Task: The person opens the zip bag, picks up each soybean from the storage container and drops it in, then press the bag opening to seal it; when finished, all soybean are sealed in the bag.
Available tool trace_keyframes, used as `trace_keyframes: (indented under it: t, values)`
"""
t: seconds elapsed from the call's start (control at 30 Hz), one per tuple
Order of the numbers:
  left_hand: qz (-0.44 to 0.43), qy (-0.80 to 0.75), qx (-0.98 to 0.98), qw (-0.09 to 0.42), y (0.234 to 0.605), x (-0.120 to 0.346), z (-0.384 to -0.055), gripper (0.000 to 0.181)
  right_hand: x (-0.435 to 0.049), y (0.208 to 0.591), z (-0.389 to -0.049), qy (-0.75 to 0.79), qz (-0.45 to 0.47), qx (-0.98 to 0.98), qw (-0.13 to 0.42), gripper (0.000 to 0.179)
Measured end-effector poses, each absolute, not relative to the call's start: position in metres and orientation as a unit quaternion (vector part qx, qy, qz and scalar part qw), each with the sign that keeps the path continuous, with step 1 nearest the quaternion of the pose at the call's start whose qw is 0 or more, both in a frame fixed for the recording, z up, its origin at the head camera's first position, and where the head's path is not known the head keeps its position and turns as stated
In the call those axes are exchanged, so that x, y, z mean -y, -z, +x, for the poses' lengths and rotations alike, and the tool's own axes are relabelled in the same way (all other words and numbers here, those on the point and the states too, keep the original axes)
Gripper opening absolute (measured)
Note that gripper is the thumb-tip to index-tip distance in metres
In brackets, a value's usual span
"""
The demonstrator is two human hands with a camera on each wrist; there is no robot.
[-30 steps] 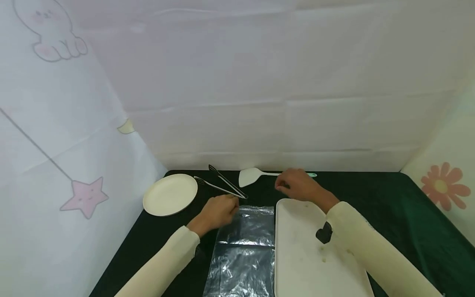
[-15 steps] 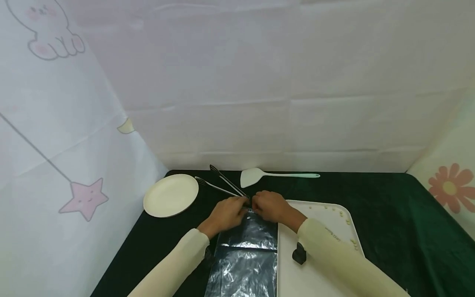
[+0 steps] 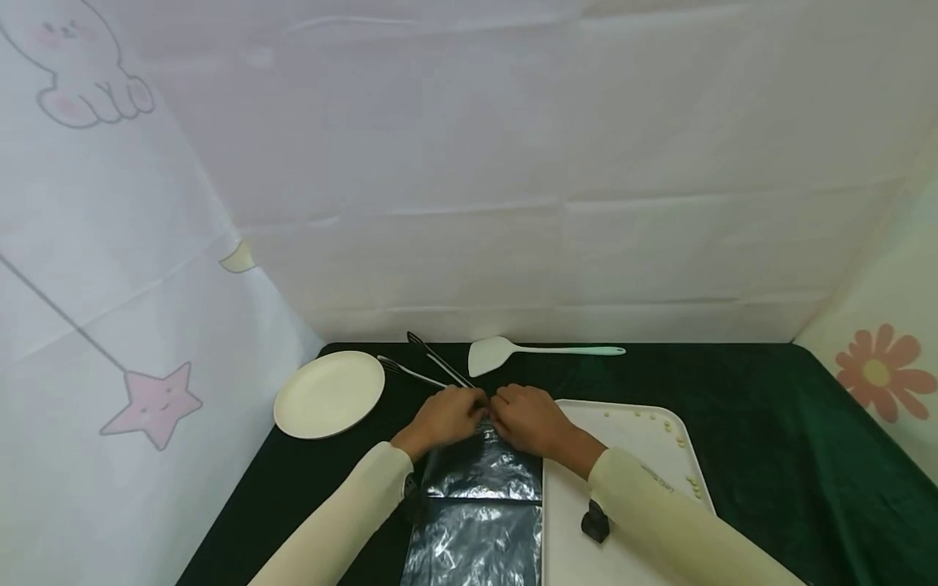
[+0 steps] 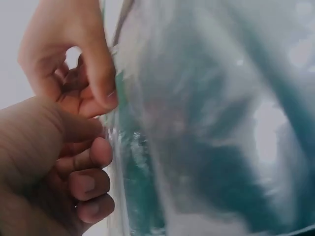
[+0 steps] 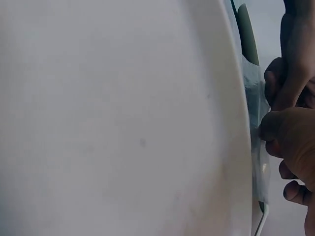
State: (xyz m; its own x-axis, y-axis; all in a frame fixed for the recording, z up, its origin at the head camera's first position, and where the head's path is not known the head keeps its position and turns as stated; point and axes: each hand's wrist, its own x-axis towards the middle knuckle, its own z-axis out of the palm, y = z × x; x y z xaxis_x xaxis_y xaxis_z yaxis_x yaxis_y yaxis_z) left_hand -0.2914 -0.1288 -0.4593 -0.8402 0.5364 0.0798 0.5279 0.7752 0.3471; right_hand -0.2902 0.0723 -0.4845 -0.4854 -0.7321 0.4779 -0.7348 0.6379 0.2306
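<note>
A clear plastic bag [image 3: 476, 541] lies flat on the dark green cloth, its top edge toward the back. My left hand [image 3: 445, 418] and right hand [image 3: 529, 420] meet at that edge, close together. Up close in the left wrist view, the left thumb and fingertips pinch the bag's edge, and the right hand [image 4: 74, 49] pinches it right alongside. Ridged lines run along the edge of the bag [image 4: 211, 123] there. Parts of the top edge are hidden by the fingers.
A white tray [image 3: 567, 496] with small pale bits along its rim sits right of the bag, under my right forearm. Tongs [image 3: 460, 376] and a white spatula [image 3: 489, 356] lie behind the hands. A cream plate [image 3: 330, 395] is at the back left.
My right hand has come left from near the spatula's handle, above the tray, to the bag's top edge. My left hand has shifted a little right along that edge.
</note>
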Motion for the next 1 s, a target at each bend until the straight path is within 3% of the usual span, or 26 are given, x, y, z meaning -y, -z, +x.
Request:
trace_keyframes:
  t: [0.27,0.7,1.0]
  values:
    - [0.316,-0.193,-0.927,0.065,0.428,0.134,-0.300,0.013,-0.072,0.472,-0.283,0.005,0.454,0.830,0.325,0.017]
    - [0.301,-0.224,-0.927,0.023,0.424,0.130,-0.294,0.016,-0.070,0.471,-0.277,0.037,0.458,0.803,0.379,0.020]
    - [0.241,-0.242,-0.940,0.001,0.433,0.139,-0.305,0.012,-0.062,0.476,-0.254,0.032,0.488,0.792,0.365,0.015]
